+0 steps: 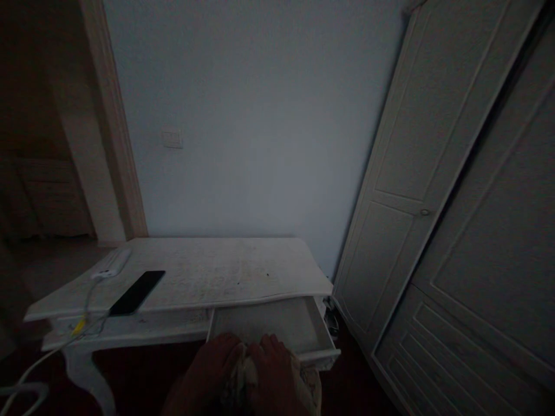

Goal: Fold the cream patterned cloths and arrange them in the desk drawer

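Observation:
A white desk (243, 263) with a worn top stands against the wall, its right-hand drawer (286, 323) pulled out and its bare bottom showing. At the drawer's front edge my left hand (217, 358) and my right hand (272, 358) are side by side, fingers curled over a light patterned cloth (309, 381). The cloth bunches between the hands and hangs down to the right. Its full shape is hidden by my hands and the dimness. Whether the fingertips touch the drawer front, I cannot tell.
A black phone (137, 293) lies on the desk's left part, near a white power strip (111, 263) with a cable (39, 364) trailing off the front. A tall wardrobe (396, 231) stands at right. Dark items (332, 320) sit between desk and wardrobe. A doorway opens at left.

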### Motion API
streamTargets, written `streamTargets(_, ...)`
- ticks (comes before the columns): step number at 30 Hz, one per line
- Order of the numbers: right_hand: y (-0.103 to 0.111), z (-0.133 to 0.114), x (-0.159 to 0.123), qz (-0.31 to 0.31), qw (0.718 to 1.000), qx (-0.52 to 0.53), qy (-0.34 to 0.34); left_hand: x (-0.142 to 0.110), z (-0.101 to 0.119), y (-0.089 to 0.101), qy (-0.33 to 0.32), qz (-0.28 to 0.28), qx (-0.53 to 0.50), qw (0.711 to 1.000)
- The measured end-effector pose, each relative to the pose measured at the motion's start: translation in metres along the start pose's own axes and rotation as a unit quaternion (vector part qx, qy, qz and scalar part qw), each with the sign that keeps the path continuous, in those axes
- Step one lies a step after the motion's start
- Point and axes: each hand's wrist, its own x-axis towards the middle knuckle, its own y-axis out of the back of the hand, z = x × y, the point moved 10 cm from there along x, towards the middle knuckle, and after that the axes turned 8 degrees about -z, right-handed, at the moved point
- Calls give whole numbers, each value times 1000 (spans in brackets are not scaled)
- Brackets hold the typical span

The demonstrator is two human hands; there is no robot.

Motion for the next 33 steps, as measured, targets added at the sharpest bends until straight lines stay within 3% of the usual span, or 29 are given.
streamTargets(8, -2, 2, -2, 11, 1000, -5, -13, -2, 10, 14, 18, 6, -31, 999)
streamTargets(15, 2, -3, 0, -5, 1000, -2, -3, -2, -5, 5, 62, -15, -35, 997)
streamTargets(27, 7, -11, -4, 34, 999, -10, 7, 1, 0, 11, 116, -66, 4, 991)
streamTargets(33, 10, -12, -5, 44, 999, 10, 16, 2, 2, 10, 103, -84, 30, 991)
